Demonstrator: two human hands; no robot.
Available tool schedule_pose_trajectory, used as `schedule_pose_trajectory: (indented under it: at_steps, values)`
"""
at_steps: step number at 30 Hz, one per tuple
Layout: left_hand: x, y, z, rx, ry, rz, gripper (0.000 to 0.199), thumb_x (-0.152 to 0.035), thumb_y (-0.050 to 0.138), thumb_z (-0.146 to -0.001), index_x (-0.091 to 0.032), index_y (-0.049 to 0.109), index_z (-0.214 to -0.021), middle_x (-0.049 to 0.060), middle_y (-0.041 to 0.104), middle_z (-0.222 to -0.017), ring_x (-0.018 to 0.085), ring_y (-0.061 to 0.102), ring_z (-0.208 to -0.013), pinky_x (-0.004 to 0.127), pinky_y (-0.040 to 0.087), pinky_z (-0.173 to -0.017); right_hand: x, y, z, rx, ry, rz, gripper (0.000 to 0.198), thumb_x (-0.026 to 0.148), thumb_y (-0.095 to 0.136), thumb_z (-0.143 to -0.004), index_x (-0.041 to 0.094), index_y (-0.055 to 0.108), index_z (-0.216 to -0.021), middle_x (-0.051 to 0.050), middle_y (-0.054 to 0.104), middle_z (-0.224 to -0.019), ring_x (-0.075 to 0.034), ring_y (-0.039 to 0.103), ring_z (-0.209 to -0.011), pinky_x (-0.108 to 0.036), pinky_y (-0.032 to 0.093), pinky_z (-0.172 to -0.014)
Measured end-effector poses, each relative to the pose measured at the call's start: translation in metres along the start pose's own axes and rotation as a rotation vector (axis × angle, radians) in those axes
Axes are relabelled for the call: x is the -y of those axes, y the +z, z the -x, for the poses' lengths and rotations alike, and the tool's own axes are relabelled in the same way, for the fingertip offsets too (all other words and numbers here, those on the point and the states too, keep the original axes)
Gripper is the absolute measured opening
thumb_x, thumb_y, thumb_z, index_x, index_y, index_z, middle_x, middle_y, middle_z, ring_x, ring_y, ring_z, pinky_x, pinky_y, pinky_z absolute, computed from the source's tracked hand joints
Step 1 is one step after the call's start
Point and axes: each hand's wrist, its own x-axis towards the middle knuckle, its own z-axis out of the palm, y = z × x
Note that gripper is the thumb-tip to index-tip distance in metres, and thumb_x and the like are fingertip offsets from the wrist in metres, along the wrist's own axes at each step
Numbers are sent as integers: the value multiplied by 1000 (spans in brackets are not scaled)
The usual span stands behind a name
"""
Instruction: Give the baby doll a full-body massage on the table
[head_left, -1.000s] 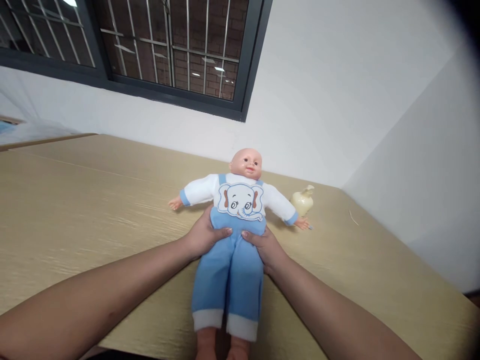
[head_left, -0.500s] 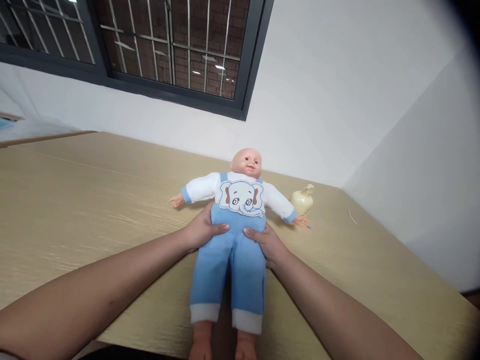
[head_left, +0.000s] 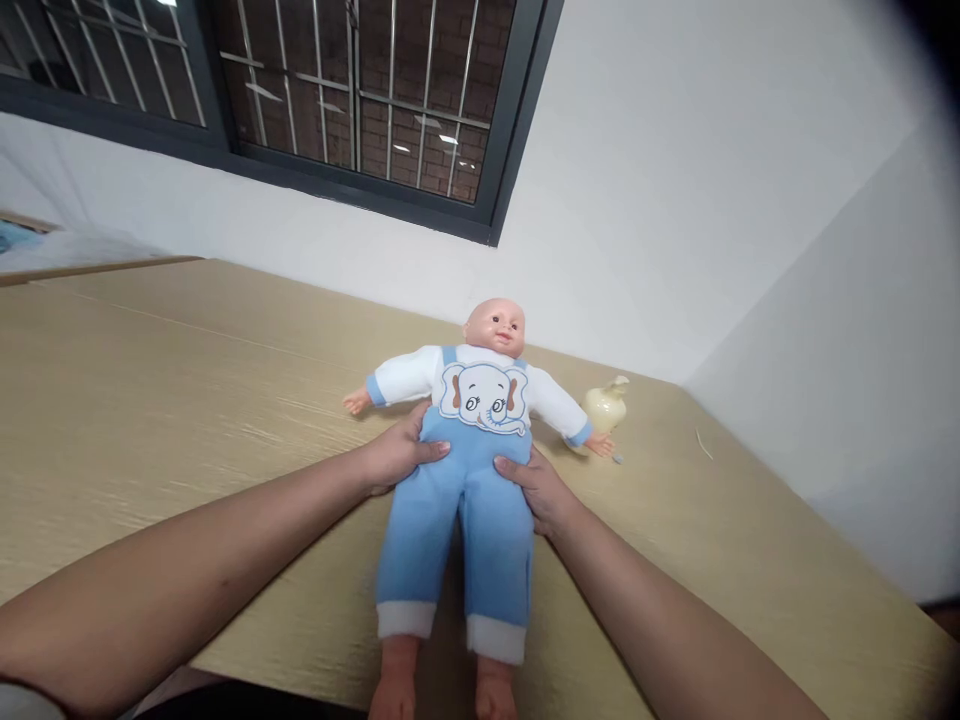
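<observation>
A baby doll lies face up on the light wooden table, its head away from me and its bare feet toward me. It wears a white top with blue cuffs and blue overalls with an elephant patch. My left hand grips the doll's hip on the left, thumb over the front. On the other hip my right hand holds on the same way. The fingers of both hands are mostly hidden at the doll's sides. Both doll arms are spread outward.
A glossy cream-coloured vase-like object stands beside the doll's arm on the right. A small bluish bit and a thin pale strand lie near it. Behind the table rise a white wall and a dark-framed barred window.
My thumbs have slid slightly apart across the front of the overalls. The doll's legs are spread a little wider. The camera view has shifted slightly.
</observation>
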Motion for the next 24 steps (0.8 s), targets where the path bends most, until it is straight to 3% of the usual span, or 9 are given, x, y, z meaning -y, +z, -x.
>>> schedule_pose_trajectory:
  at_steps: [7,16,21,24]
  values:
    - [0,4,1,11,55,-76,86,-34,87,-73,-20,40,-143,20,55,-145,40,54,-130,51,52,-98,0,5,1,14,-11,11,77,26,84,-75,27,46,-142,-10,70,-127,-30,71,-106,-50,57,-93]
    - [5,16,0,-48,268,-312,86,-35,86,-72,-19,40,-143,18,55,-144,38,53,-131,50,46,-105,0,14,3,8,-133,113,80,29,85,-74,25,45,-143,-11,68,-131,-33,68,-113,-53,55,-98]
    - [2,14,4,-190,277,-409,92,-34,90,-67,-19,41,-143,17,59,-139,38,55,-130,52,45,-107,-5,12,2,-63,-240,241,80,29,85,-74,25,44,-143,-10,66,-133,-31,66,-117,-53,51,-103]
    - [-7,15,6,-163,239,-315,98,-30,92,-62,-20,41,-145,16,64,-134,38,58,-125,50,48,-103,-7,15,3,-82,-288,342,73,33,83,-76,23,47,-138,-10,65,-135,-30,63,-121,-51,50,-105]
